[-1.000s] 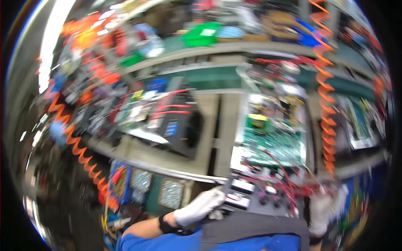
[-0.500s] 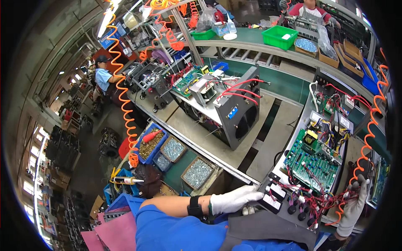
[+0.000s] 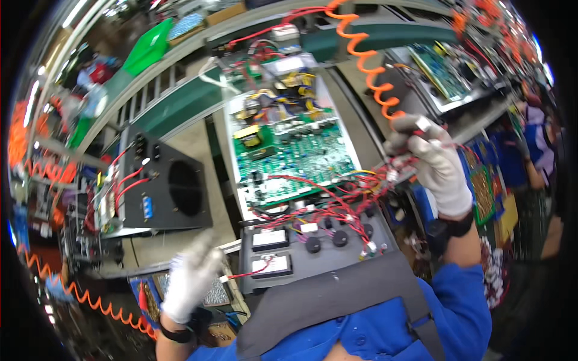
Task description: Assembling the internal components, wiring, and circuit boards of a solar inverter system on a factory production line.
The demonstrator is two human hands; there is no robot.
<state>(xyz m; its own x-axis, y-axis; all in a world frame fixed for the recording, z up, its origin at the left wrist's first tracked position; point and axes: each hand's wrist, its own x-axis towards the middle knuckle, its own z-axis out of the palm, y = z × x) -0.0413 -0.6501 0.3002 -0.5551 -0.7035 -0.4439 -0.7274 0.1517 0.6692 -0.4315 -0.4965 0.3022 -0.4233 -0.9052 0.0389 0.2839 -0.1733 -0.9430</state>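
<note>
A dark housing (image 3: 165,180) is standing left of the circuit-board unit (image 3: 319,162), an orange hose (image 3: 365,56) hanging right. Red wires (image 3: 355,195) are crossing the panel (image 3: 313,265) at the bench's (image 3: 150,248) near edge. The left hand (image 3: 191,280) is hovering beside it, fingers loosely extended; the right hand (image 3: 438,162), curled, is sitting by the wires, its hold unclear.

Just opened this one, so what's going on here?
A green circuit board sits in an open unit, centre. The gloved right hand is at the lower end of an orange coiled hose, beside bunched red wires; what it grips is unclear. The left hand, blurred, is raised beside a dark panel, with nothing visibly held.
</note>
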